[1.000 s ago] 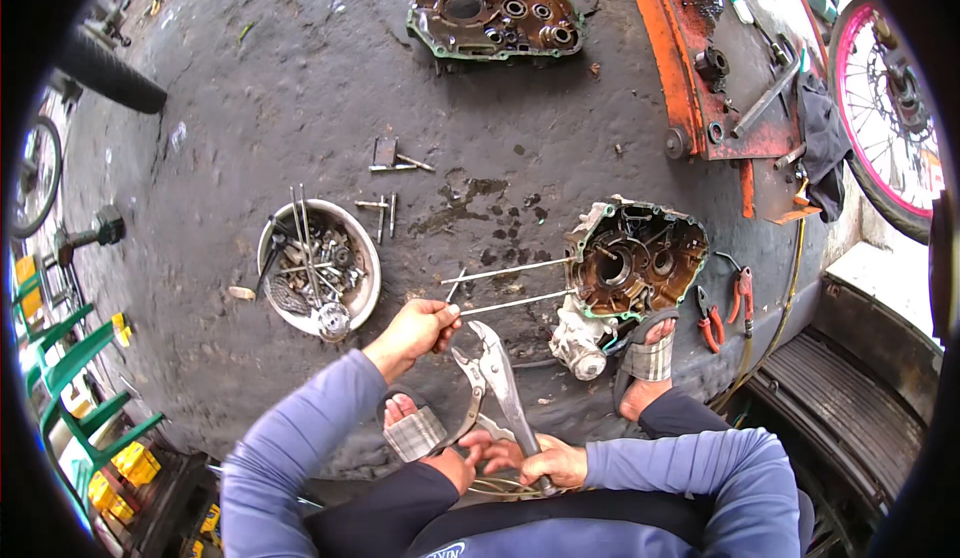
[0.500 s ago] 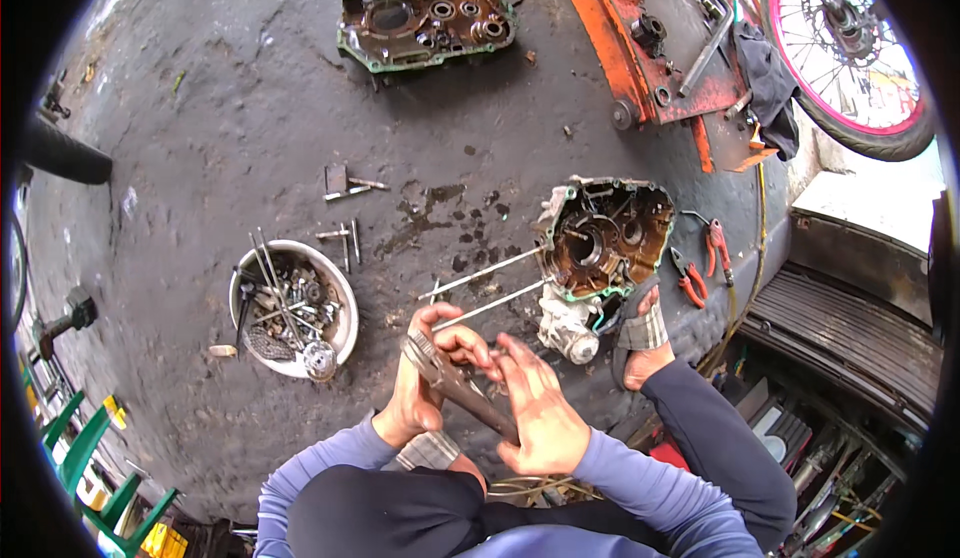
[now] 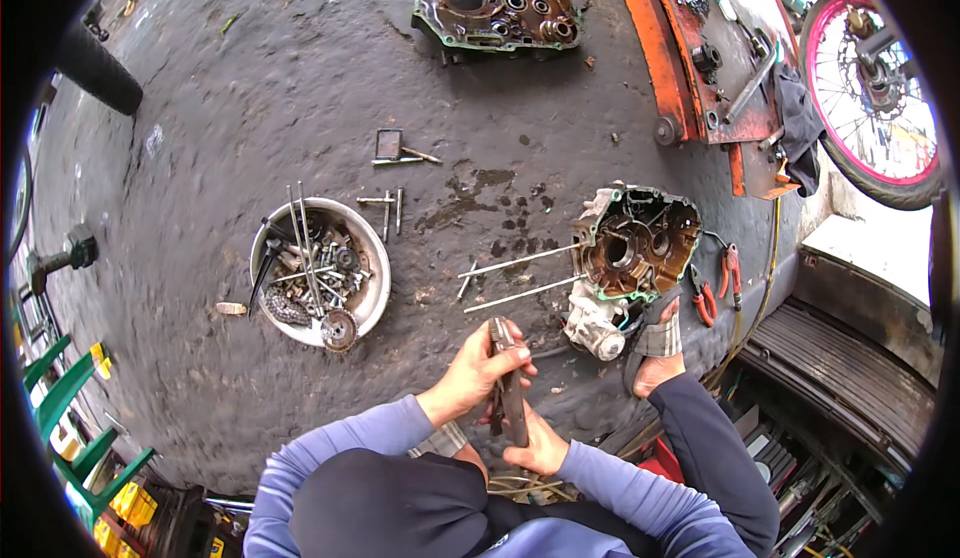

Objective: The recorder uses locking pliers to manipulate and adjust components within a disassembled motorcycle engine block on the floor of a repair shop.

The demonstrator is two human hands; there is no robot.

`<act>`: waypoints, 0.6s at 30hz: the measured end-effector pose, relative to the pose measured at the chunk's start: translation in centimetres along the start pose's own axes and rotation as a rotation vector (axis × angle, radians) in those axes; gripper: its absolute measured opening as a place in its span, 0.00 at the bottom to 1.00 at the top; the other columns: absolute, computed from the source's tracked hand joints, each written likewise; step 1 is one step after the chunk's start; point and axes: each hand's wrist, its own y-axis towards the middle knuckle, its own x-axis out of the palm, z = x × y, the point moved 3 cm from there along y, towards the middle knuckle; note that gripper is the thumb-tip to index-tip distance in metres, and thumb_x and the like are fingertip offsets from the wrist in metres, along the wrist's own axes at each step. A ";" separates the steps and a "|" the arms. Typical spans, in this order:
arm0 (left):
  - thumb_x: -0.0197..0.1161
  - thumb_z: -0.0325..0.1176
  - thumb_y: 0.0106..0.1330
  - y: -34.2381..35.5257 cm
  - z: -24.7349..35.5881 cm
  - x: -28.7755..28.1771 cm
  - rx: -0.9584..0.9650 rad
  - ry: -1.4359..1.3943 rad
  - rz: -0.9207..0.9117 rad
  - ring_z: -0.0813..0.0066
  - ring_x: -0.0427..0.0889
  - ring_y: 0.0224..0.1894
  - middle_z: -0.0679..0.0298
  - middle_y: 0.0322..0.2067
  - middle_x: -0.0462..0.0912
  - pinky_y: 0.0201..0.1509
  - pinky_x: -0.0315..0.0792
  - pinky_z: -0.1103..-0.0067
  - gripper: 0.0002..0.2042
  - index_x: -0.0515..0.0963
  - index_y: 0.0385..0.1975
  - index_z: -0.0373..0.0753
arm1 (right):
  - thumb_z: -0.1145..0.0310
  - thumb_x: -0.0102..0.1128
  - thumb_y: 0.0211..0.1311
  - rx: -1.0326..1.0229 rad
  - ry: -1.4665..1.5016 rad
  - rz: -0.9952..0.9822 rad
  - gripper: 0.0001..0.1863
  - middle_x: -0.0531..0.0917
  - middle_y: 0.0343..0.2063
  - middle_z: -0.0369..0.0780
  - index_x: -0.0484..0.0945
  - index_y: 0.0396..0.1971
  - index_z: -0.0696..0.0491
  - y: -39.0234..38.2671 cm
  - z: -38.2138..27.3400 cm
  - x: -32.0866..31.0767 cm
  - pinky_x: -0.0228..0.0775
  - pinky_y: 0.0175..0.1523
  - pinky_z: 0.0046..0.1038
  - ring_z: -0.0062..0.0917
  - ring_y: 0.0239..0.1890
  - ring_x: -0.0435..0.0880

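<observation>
My left hand (image 3: 470, 376) and my right hand (image 3: 540, 445) both grip a long grey metal plier-like tool (image 3: 510, 383), held upright just in front of my knees. The left hand wraps its upper part, the right hand holds the lower end. Just beyond the tool lie two long metal rods (image 3: 520, 276) on the ground, running to an open engine case (image 3: 635, 248) with a green gasket edge. My sandalled foot (image 3: 655, 353) rests beside that case.
A white bowl (image 3: 372, 293) of bolts and parts sits at left. Loose bolts (image 3: 392, 208) lie past it. Another engine case half (image 3: 495, 6) lies far ahead. Red pliers (image 3: 718, 283), an orange metal frame (image 3: 690, 48) and a motorcycle wheel (image 3: 870, 88) are at right.
The tool's handles have come together and it now stands upright. My left hand moved from the ground near the rods onto the tool. The view shifted slightly forward.
</observation>
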 end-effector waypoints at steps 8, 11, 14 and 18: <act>0.65 0.28 0.56 -0.6 6.1 -0.5 0.834 1.506 0.258 0.57 0.81 0.39 0.56 0.36 0.80 0.45 0.75 0.70 0.16 0.75 0.44 0.34 | 0.45 0.66 0.47 0.001 -0.103 0.131 0.45 0.70 0.51 0.41 0.61 0.60 0.58 0.0 0.2 -4.9 0.62 0.63 0.34 0.29 0.56 0.70; 0.64 0.29 0.57 2.1 5.0 0.0 0.975 1.583 0.226 0.58 0.80 0.43 0.56 0.38 0.79 0.50 0.73 0.67 0.18 0.74 0.48 0.33 | 0.43 0.65 0.46 -0.020 -0.164 0.143 0.43 0.72 0.47 0.41 0.63 0.57 0.57 0.9 0.8 -5.9 0.62 0.62 0.34 0.29 0.54 0.72; 0.60 0.30 0.61 4.4 3.6 -0.9 0.728 1.586 0.126 0.54 0.80 0.40 0.54 0.35 0.79 0.45 0.75 0.66 0.15 0.75 0.46 0.32 | 0.45 0.65 0.46 -0.059 -0.182 0.154 0.42 0.72 0.47 0.41 0.64 0.57 0.57 1.6 1.3 -6.4 0.63 0.61 0.33 0.29 0.52 0.72; 0.60 0.30 0.62 4.9 3.1 -1.4 0.766 1.559 0.126 0.54 0.81 0.37 0.55 0.32 0.78 0.40 0.76 0.66 0.13 0.75 0.44 0.33 | 0.52 0.64 0.43 -0.034 -0.145 0.206 0.40 0.73 0.44 0.40 0.64 0.56 0.58 1.5 1.0 -6.6 0.65 0.58 0.31 0.28 0.49 0.74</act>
